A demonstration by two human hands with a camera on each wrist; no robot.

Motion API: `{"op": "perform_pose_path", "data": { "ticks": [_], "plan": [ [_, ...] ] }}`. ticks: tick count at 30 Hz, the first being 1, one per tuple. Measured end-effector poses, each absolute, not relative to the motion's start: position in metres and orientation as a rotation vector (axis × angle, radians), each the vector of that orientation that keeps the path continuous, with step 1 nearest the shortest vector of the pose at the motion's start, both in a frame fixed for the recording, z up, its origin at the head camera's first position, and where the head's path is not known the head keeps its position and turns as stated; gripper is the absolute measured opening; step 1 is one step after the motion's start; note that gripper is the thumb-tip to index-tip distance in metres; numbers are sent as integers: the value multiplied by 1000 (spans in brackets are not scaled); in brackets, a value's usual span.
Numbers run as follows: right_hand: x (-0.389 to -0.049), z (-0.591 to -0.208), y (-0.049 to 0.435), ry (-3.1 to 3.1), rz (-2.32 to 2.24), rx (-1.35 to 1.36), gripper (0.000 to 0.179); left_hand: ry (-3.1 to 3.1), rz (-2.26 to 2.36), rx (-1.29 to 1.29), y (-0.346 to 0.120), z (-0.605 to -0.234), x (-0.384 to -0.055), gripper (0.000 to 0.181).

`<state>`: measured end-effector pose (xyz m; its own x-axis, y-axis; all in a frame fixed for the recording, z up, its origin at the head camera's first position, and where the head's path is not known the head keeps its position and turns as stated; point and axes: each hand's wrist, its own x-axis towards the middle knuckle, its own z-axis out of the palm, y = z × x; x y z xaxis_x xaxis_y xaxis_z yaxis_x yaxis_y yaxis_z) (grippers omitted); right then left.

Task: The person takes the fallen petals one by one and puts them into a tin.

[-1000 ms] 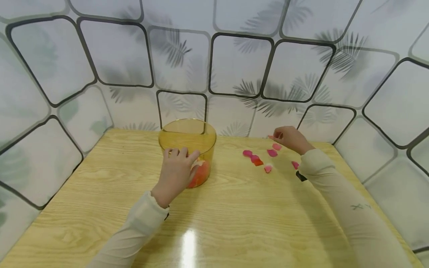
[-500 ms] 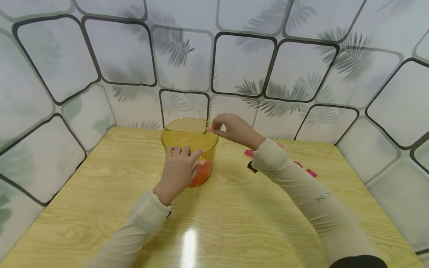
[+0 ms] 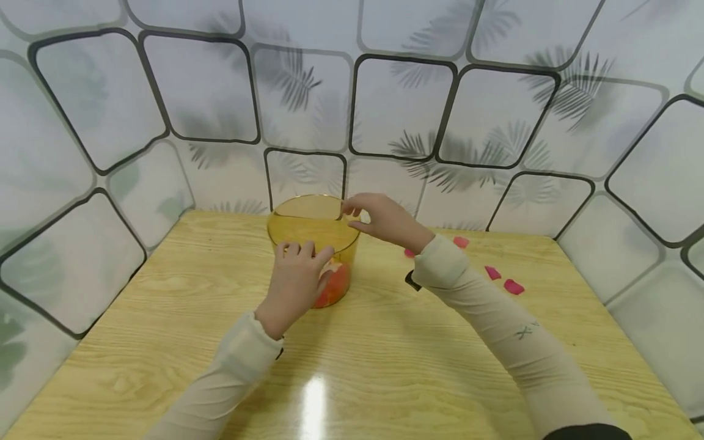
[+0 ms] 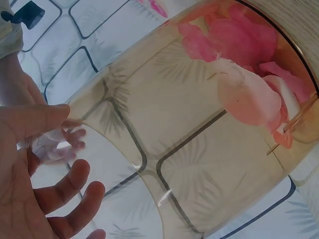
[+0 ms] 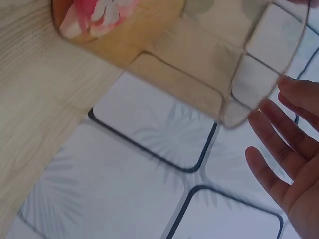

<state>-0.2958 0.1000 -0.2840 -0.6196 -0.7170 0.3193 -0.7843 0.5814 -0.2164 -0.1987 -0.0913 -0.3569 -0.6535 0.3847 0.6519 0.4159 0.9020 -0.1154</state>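
A clear amber plastic tumbler-shaped container [image 3: 350,256] stands on the wooden table. Pink and peach flower petals [image 4: 244,89] lie heaped at its bottom, most plainly seen through the wall in the left wrist view. My left hand [image 3: 297,278] is at the near side of the rim, fingers loosely bent over the mouth and thumb apart. In the left wrist view nothing is gripped between those fingers. At the right side of the rim is my right hand [image 3: 382,217], fingers spread and relaxed, with no petal between them in the right wrist view [image 5: 294,139].
Loose petals lie on the table [image 3: 385,342] to the right: a pink one [image 3: 461,242] near the back edge and two magenta ones [image 3: 514,286] beyond the right forearm. The right arm hides part of that area. Patterned cloth walls [image 3: 401,110] enclose the table's back and sides.
My right hand has moved left from the petals to the container's rim, carrying a pinched pink petal, and has let it go there. The left hand stays at the rim.
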Motion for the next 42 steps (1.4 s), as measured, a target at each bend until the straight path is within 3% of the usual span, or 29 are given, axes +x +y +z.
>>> {"op": "perform_pose_path", "data": {
  "ticks": [9,20,29,42],
  "plan": [
    [-296,-301,174,-2673,490,1111,20,-2368,-66,-567,-91,-355,-197,33],
    [-322,-380,244,-2980,313,1017,21,-2362,-53,-560,-91,-355,-198,34],
    [-332,-411,261,-3040,316,1046,12,-2343,-60,-562,-91,-358,-199,35],
    [-331,-410,263,-2968,316,1023,8,-2341,-77,-567,-91,-357,-198,33]
  ]
}}
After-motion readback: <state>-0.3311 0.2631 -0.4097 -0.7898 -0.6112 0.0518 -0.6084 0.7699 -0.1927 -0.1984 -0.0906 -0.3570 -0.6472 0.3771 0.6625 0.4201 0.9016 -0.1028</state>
